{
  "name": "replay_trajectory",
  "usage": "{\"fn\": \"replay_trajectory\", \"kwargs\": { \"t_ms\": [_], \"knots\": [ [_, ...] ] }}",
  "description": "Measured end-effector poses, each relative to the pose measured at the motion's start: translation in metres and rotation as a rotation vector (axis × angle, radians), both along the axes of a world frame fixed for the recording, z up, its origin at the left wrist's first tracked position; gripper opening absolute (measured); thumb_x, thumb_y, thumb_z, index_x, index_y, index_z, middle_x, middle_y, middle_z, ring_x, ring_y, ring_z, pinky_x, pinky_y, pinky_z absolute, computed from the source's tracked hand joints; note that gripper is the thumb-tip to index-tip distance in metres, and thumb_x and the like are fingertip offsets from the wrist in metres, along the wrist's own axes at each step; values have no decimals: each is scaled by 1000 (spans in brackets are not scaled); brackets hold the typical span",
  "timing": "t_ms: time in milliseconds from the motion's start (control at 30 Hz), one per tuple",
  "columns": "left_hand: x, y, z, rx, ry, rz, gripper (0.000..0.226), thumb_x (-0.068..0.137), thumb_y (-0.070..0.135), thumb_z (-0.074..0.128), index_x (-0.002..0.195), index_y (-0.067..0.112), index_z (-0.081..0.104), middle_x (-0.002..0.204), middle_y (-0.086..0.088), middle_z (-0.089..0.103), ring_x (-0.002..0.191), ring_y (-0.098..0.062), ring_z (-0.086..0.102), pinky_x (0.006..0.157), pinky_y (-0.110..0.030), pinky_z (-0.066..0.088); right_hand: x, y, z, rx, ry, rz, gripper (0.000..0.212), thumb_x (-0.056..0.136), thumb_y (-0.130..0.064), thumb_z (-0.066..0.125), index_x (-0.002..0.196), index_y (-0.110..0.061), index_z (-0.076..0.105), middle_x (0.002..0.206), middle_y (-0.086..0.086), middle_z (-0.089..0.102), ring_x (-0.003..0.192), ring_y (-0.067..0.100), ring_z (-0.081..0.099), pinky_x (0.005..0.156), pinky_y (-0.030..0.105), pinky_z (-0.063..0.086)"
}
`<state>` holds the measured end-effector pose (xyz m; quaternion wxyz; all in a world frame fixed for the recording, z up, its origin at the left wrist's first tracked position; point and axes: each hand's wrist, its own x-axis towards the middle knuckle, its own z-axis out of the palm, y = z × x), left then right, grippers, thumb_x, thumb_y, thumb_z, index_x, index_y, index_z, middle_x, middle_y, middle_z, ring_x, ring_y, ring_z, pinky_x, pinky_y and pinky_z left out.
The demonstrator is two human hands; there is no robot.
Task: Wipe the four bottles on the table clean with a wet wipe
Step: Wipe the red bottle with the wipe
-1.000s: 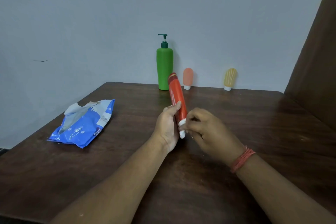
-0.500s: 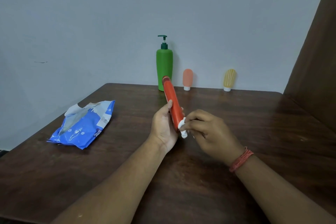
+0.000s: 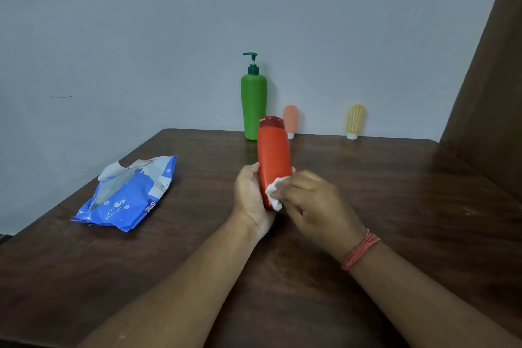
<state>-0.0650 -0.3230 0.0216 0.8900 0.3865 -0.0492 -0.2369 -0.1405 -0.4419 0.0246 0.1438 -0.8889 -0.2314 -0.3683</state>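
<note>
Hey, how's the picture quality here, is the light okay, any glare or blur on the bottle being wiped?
Head view: dim, even, bluish light; no hard shadows; faint sheen on the table. The red bottle, left hand and right hand with the wipe look reasonably sharp. Wide-angle lens bends the table edges.

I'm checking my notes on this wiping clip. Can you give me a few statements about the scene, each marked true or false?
1. The left hand holds the red bottle. True.
2. The right hand presses a white wipe against it. True.
3. The green pump bottle lies on its side. False: it stands upright by the wall.
4. The wipe pack sits right of the hands. False: it lies to their left.
</note>
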Motion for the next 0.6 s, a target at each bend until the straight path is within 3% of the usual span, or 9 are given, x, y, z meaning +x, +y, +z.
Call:
{"fn": "replay_trajectory", "kwargs": {
  "t_ms": [133, 267, 433, 600],
  "knots": [
    [-7, -7, 0, 74, -19, 7, 52, 101, 37, 32, 122, 2, 64, 91, -13, 72, 84, -24, 70, 78, -36, 56, 3, -1, 7, 18, -61, -161, 17, 86, -5, 66, 98, -13, 75, 108, -2, 69, 102, 18, 61, 92, 29, 51],
    [0, -1, 3, 20, 28, 21, 57, 98, 37, 33, 129, -4, 58, 103, -20, 69, 87, -28, 68, 83, -39, 53, -2, -2, -2, -103, 56, 39, 17, 88, -7, 61, 93, -16, 74, 106, -6, 70, 104, 10, 58, 100, 11, 35],
    [-7, -4, 2, 65, -32, 38, 51, 102, 35, 31, 124, 3, 64, 99, -16, 73, 91, -26, 70, 84, -40, 54, 4, -3, 7, 29, -72, -131, 15, 87, -5, 63, 97, -11, 74, 106, -1, 70, 103, 17, 60, 94, 28, 49],
    [-3, 4, 7, -29, 26, 33, 54, 100, 36, 32, 130, -2, 57, 106, -23, 68, 86, -29, 68, 87, -41, 53, -3, -6, 0, -121, 4, 39, 12, 88, -7, 64, 94, -11, 74, 105, -2, 70, 102, 15, 60, 95, 21, 46]
  ]
}}
